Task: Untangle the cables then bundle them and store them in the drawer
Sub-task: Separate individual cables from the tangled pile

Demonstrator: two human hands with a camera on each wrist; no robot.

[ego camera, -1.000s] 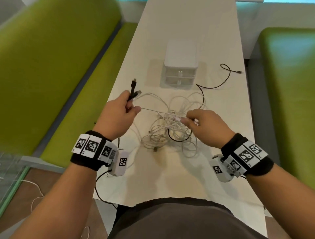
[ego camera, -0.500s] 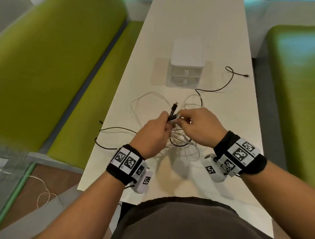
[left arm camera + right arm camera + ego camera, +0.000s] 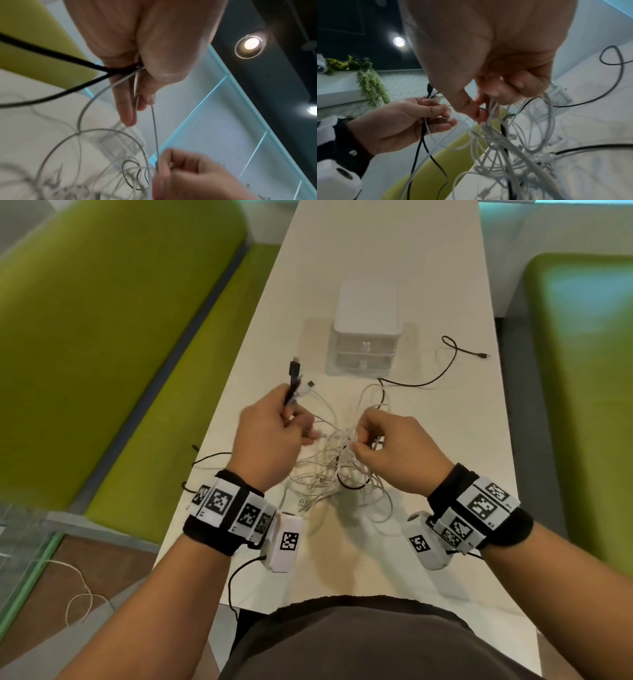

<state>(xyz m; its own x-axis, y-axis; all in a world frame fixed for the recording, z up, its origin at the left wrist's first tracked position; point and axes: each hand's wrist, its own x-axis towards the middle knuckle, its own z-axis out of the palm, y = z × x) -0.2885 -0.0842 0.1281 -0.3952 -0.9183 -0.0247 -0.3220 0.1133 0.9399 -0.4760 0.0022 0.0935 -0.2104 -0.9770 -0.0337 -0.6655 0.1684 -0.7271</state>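
A tangle of white cables [image 3: 334, 474] [image 3: 513, 152] lies on the white table [image 3: 445, 422] in front of me, with a black cable [image 3: 421, 383] running through it toward the back right. My left hand [image 3: 274, 433] [image 3: 137, 81] grips the plug ends of a black cable [image 3: 294, 374] [image 3: 51, 56] and white cables, held up left of the tangle. My right hand [image 3: 387, 443] [image 3: 481, 108] pinches white strands at the top of the tangle. A thin white cable [image 3: 155, 135] stretches between the two hands.
A small white two-drawer unit [image 3: 366, 330], both drawers closed, stands behind the tangle. Green benches [image 3: 102, 337] flank the table on the left and on the right [image 3: 582, 371]. A black cable loop [image 3: 205, 460] hangs over the table's left edge.
My left hand has pulled away to the left and up with the plug ends, away from the right hand. The right hand stays at the tangle, pinching white strands.
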